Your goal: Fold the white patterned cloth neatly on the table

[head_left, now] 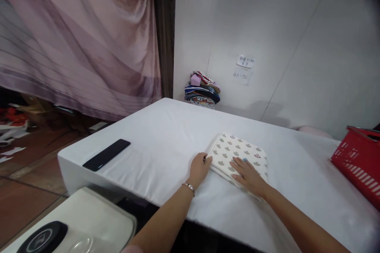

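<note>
A folded white cloth (239,149) with grey mouse-head shapes and a few coloured ones lies flat on the white table. At its left corner, my left hand (200,169) has its fingers curled and pinches the edge; a bracelet circles that wrist. My right hand (248,177) rests palm down on top of the cloth near its front side, fingers stretched out. Part of the print is hidden under that hand. Whether the cloth is a garment, I cannot tell.
A black phone-like slab (107,155) lies on the white-covered table (166,134) at left. A red basket (358,162) stands at the right edge. Stacked folded clothes (203,90) sit behind, against the wall. A cream appliance-like box (97,221) is at the lower left; a pink curtain (113,39) hangs beyond.
</note>
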A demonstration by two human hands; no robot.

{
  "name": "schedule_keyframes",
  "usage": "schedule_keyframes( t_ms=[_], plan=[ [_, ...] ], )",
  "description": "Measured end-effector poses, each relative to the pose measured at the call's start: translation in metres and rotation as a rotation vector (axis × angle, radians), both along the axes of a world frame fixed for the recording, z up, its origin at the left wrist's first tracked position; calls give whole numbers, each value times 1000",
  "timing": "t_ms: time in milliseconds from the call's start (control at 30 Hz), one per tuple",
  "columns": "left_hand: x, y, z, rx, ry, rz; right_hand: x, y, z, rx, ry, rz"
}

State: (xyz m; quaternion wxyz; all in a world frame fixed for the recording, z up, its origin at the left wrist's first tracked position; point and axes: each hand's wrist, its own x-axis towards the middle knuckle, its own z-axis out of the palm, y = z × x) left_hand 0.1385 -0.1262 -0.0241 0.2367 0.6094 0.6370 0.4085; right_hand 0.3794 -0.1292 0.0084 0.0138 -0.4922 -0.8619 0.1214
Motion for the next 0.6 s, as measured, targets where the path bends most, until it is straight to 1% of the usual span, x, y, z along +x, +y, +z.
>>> schedule_keyframes(
  t_ms=[67,167,300,400,500,600],
  plan=[
    [0,-3,-1,-15,-41,30,-2,-2,3,-12,10,-20],
    [2,-1,-2,-11,-67,82,-14,-1,3,35,31,-43],
    [2,3,-7,27,-54,92,-33,-3,-6,114,-34,52],
    [1,4,-8,46,-38,81,-36,-4,-16,178,-75,82],
    [2,6,-3,80,-30,90,-35,-5,-20,218,-81,91],
    [7,13,9,141,15,74,-35,-4,-22,245,-82,90]
  ],
)
